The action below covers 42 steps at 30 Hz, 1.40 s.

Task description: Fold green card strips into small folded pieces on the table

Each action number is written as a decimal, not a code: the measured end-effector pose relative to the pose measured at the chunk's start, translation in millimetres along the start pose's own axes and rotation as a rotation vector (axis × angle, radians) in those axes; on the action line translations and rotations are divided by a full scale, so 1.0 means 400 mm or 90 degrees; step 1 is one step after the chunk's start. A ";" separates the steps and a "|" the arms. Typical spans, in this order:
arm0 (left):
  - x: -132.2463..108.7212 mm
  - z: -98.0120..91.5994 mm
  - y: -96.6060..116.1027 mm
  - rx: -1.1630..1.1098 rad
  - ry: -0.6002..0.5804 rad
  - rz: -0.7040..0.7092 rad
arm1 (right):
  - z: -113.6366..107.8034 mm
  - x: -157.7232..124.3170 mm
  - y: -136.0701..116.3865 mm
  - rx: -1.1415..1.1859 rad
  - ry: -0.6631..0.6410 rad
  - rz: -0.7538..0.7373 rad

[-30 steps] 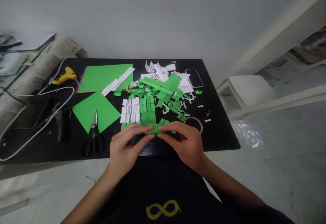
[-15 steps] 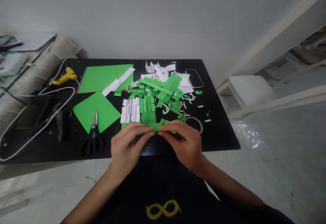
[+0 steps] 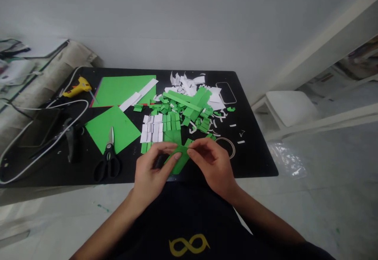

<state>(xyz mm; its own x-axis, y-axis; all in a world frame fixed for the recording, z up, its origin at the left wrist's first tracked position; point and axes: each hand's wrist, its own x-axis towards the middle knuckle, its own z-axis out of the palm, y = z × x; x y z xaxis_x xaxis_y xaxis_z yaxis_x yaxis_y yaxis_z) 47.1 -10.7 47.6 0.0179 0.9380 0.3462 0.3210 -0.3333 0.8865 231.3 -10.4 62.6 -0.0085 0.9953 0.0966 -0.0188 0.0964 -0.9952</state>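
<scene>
Between both hands, near the table's front edge, is a small green paper piece (image 3: 180, 163). My left hand (image 3: 155, 166) pinches its left side, thumb in front and fingers behind. On the right corner, the thumb and fingertips of my right hand (image 3: 213, 161) close on the same paper. Just beyond them lies a green sheet (image 3: 173, 137) bearing rows of folded white paper pieces (image 3: 152, 128) and folded green paper pieces (image 3: 171, 121). My left hand covers part of its near edge.
Green and white paper scraps (image 3: 191, 106) are heaped at the back middle. Scissors (image 3: 109, 157) lie partly on a green square (image 3: 118, 126) at left. A yellow glue gun (image 3: 78, 88) and a white cable (image 3: 71, 124) are further left. A tape roll (image 3: 232, 146) sits by my right hand.
The green paper has tilted so its face now hangs below my fingers, where before only a narrow strip showed. My left hand has shifted slightly right.
</scene>
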 end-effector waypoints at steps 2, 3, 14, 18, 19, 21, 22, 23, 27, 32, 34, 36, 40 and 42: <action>0.004 -0.002 0.010 0.018 -0.010 0.018 | -0.002 0.002 -0.001 -0.003 -0.023 0.007; 0.006 -0.003 0.015 0.025 -0.020 0.024 | -0.004 0.003 -0.001 -0.008 -0.037 0.007; -0.001 -0.019 0.017 0.105 -0.073 0.056 | -0.011 0.008 -0.003 -0.050 -0.053 0.049; -0.006 -0.022 0.023 0.096 -0.084 0.051 | -0.011 0.006 -0.002 -0.053 -0.036 0.054; -0.006 -0.023 0.025 0.089 -0.084 0.047 | -0.011 0.005 -0.002 -0.046 -0.040 0.056; -0.004 -0.026 0.028 0.071 -0.084 0.035 | -0.013 0.006 -0.003 -0.027 -0.055 0.054; -0.003 -0.027 0.030 0.064 -0.082 0.029 | -0.014 0.006 -0.004 -0.019 -0.063 0.049; -0.002 -0.028 0.031 0.060 -0.079 0.024 | -0.015 0.006 -0.005 -0.015 -0.070 0.043; 0.002 -0.033 0.035 0.052 -0.058 0.004 | -0.020 0.002 -0.013 -0.025 -0.075 -0.014; -0.001 -0.035 0.030 0.034 -0.042 -0.032 | -0.029 -0.009 -0.012 -0.041 -0.129 -0.091; -0.003 -0.035 0.027 0.014 -0.048 -0.041 | -0.031 -0.011 -0.009 -0.026 -0.137 -0.097; -0.002 -0.035 0.026 -0.008 -0.053 -0.049 | -0.033 -0.012 -0.006 -0.006 -0.141 -0.084; 0.000 -0.032 0.030 -0.065 -0.070 -0.047 | -0.033 -0.011 -0.007 0.056 -0.158 -0.012; -0.001 -0.030 0.029 -0.080 -0.081 -0.040 | -0.030 -0.008 -0.009 0.077 -0.139 0.031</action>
<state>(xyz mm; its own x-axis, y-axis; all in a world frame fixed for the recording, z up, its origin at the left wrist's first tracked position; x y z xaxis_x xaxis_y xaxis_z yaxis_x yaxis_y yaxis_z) 39.6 -16.0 61.2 0.1235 0.9592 0.2542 0.2047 -0.2753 0.9393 243.3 -13.6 65.8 -0.2280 0.9716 0.0635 -0.1319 0.0339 -0.9907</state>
